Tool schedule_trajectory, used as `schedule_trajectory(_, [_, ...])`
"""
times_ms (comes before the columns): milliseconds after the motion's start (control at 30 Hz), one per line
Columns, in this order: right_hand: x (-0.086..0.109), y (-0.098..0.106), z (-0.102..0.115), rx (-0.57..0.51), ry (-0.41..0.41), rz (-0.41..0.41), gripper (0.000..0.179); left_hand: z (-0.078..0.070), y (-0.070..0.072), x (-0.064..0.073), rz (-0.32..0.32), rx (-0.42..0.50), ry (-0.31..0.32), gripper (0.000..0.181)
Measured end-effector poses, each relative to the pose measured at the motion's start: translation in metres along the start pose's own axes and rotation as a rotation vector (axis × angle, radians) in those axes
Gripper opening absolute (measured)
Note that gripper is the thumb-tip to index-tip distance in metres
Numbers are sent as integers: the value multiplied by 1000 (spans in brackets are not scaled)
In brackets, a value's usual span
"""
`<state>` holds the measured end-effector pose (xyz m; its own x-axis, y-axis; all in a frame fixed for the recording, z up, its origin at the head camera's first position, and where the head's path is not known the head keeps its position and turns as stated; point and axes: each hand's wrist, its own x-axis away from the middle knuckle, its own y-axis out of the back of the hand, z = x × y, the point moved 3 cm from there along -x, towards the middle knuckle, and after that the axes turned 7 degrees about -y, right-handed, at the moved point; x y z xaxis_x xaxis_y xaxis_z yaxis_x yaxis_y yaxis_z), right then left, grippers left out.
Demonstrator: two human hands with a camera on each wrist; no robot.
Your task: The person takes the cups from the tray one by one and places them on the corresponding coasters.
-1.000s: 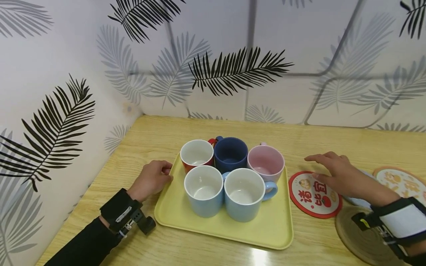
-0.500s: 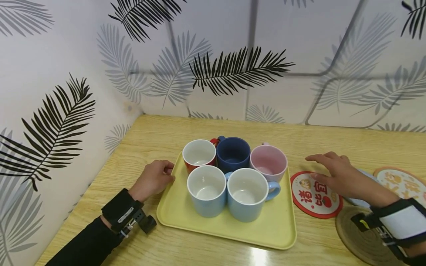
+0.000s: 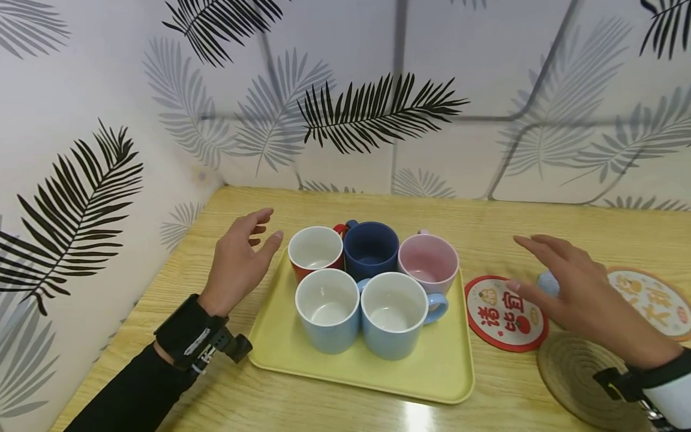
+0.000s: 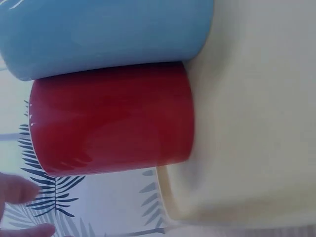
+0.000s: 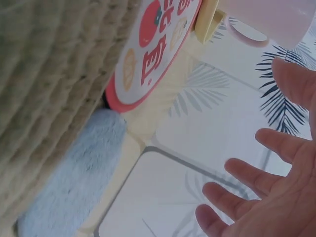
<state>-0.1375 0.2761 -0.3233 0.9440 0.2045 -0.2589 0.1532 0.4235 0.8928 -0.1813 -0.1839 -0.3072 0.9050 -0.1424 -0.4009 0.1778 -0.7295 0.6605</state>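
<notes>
A yellow tray [image 3: 356,372] bears several mugs, all upright and close together. At its back stand a red mug [image 4: 113,118] with a white inside, a dark blue mug [image 3: 371,249] and a pink mug [image 3: 429,261]. Two light blue mugs, a left one [image 3: 328,318] and a right one [image 3: 393,318], fill the front row. My left hand [image 3: 234,264] hovers left of the red mug, apart from it, fingers loosely bent around nothing. My right hand [image 3: 591,300] is held over the coasters right of the tray, its fingers spread and holding nothing.
Right of the tray lie a red-rimmed coaster [image 3: 504,312], a fuzzy light blue coaster [image 5: 74,177], partly hidden by the hand in the head view, an orange-rimmed coaster [image 3: 650,300] and a round woven mat [image 3: 572,378]. A leaf-patterned wall [image 3: 351,168] closes off the table's back.
My left hand has let go of the tray's left edge and risen up and away. The right hand has shifted slightly to the right. Earlier, the tray slid slightly rightward with the mugs.
</notes>
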Motion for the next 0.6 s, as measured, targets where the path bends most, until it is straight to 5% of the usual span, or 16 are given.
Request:
schedule_trajectory(267, [21,11,-6,57,-67,-80,87,-9,-4,-1,119,-46,52,79])
schedule_trajectory(600, [38,9,-20,68,-162,-97,96,-17,-15,-3,235,-4,51,85])
